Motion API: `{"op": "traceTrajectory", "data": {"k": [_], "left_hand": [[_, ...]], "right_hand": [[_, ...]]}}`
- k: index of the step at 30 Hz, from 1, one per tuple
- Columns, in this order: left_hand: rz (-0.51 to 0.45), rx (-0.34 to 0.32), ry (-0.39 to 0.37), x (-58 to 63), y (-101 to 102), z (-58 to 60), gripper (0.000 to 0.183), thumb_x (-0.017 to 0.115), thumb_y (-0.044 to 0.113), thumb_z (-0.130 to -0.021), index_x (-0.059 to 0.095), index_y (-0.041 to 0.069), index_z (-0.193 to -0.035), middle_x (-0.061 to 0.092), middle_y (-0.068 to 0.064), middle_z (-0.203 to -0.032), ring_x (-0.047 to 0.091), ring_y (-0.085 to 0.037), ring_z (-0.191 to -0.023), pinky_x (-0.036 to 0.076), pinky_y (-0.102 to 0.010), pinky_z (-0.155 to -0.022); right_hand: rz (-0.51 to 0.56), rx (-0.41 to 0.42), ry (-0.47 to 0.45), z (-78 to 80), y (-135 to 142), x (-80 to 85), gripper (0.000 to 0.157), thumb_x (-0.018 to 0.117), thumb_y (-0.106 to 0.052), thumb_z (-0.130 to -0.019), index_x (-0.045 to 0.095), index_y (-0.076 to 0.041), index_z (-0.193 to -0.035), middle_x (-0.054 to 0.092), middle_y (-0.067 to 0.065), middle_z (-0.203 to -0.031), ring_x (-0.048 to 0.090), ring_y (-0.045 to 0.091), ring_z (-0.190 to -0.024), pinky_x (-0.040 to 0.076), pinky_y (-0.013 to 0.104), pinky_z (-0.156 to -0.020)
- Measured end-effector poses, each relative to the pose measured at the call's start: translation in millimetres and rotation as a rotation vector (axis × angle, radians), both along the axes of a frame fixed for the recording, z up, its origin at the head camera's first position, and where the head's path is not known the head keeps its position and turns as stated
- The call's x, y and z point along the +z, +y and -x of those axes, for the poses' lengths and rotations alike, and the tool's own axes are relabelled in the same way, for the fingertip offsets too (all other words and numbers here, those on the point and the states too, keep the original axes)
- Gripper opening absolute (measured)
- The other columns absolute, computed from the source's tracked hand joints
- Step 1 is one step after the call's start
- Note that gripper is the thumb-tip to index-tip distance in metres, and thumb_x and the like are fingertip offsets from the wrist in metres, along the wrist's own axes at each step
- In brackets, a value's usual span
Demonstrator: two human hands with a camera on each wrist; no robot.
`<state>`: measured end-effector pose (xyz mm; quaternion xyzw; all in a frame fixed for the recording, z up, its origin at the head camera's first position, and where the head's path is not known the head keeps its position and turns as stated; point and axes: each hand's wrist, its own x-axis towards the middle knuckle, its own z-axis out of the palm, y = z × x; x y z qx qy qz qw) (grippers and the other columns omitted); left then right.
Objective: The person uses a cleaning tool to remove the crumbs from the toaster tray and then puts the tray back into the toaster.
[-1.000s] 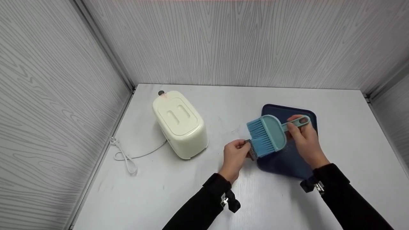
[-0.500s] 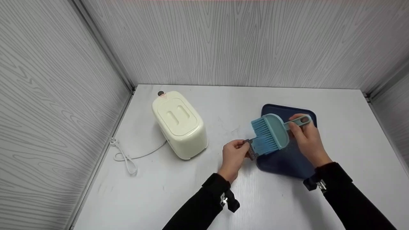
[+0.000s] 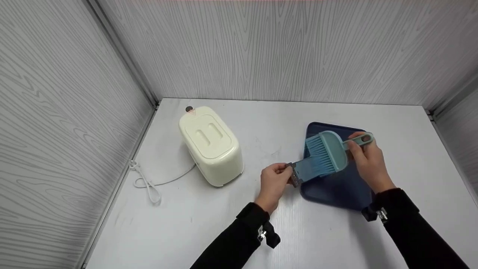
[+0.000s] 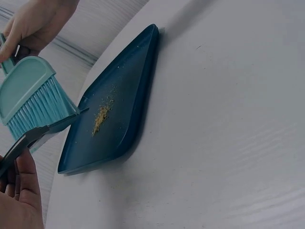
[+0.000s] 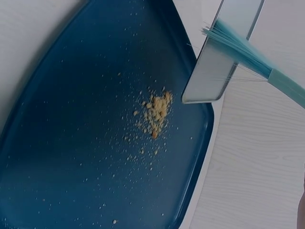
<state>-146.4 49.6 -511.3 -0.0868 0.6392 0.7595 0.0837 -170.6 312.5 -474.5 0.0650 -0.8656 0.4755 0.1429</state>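
My left hand (image 3: 273, 183) pinches the near end of a slim metal crumb tray (image 5: 209, 76), which slopes toward a dark blue tray (image 3: 343, 190). In my right hand (image 3: 368, 164) is the handle of a teal hand brush (image 3: 335, 151). Its bristles (image 4: 45, 105) lie across the crumb tray's far part. A small heap of yellow-brown crumbs (image 5: 157, 112) sits on the blue tray, with finer bits scattered around it. In the right wrist view, the crumb tray's far end overlaps the blue tray's rim beside the heap.
A cream toaster (image 3: 211, 138) stands on the white table (image 3: 224, 228) to the left. Its white cord (image 3: 175, 181) lies looped beside it near the left wall (image 3: 67, 112). A wood-grain panel (image 3: 261, 52) rises behind the table.
My right hand has drawn the brush to the right along the crumb tray, uncovering more of its surface. The left hand has stayed nearly still.
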Motion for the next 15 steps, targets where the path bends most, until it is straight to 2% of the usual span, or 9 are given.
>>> {"op": "traceTrajectory", "data": {"k": [6, 11, 15], "left_hand": [[0.005, -0.018, 0.012, -0.1, -0.8, 0.6, 0.020, 0.069, 0.010, -0.096, 0.073, -0.002, -0.111, 0.072, -0.009, -0.092, 0.069, -0.015, -0.073, 0.061, -0.029, -0.071], [0.007, -0.021, 0.016, 0.5, -0.6, 1.1, 0.019, 0.069, 0.010, -0.096, 0.073, -0.002, -0.109, 0.072, -0.010, -0.091, 0.069, -0.014, -0.072, 0.061, -0.029, -0.070], [0.006, -0.017, 0.021, 0.7, 0.5, 2.1, 0.017, 0.069, 0.009, -0.095, 0.074, -0.002, -0.107, 0.072, -0.009, -0.089, 0.069, -0.014, -0.071, 0.061, -0.029, -0.069]], "right_hand": [[-0.055, -0.026, -0.018, 3.0, 13.3, -6.2, 0.035, 0.045, -0.023, -0.112, 0.046, 0.001, -0.137, 0.063, 0.016, -0.100, 0.058, 0.008, -0.079, 0.044, 0.012, -0.067], [-0.050, -0.048, -0.033, 2.0, 20.2, -7.5, 0.036, 0.044, -0.022, -0.112, 0.044, 0.003, -0.137, 0.062, 0.020, -0.101, 0.058, 0.011, -0.079, 0.044, 0.011, -0.067], [-0.049, -0.060, -0.043, 0.4, 25.0, -8.0, 0.037, 0.043, -0.023, -0.112, 0.044, 0.003, -0.138, 0.061, 0.019, -0.102, 0.056, 0.007, -0.079, 0.044, 0.011, -0.067]]}}
